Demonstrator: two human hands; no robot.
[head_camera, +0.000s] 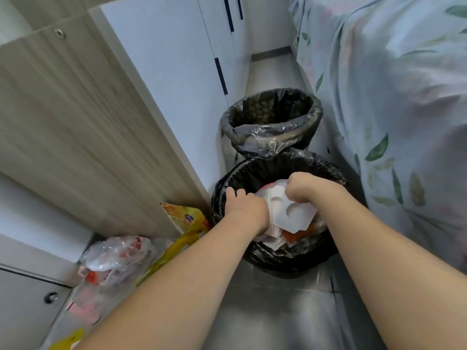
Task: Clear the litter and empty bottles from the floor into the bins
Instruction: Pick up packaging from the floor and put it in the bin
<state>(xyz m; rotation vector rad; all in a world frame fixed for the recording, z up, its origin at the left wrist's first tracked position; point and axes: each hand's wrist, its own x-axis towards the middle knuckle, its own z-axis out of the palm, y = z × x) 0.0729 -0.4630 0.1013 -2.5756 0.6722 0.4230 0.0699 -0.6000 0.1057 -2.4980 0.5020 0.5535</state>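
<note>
Both hands are down in the near bin (252, 170), pressing litter in. The left hand (246, 207) is curled into the white wrappers; the right hand (307, 188) grips a white card tray (290, 214). More litter, a clear bag (113, 253) and a yellow packet (187, 223), lies on the floor beside the left forearm. The pile sits high, so hard pushing could tear the liner or spill pieces over the rim.
</note>
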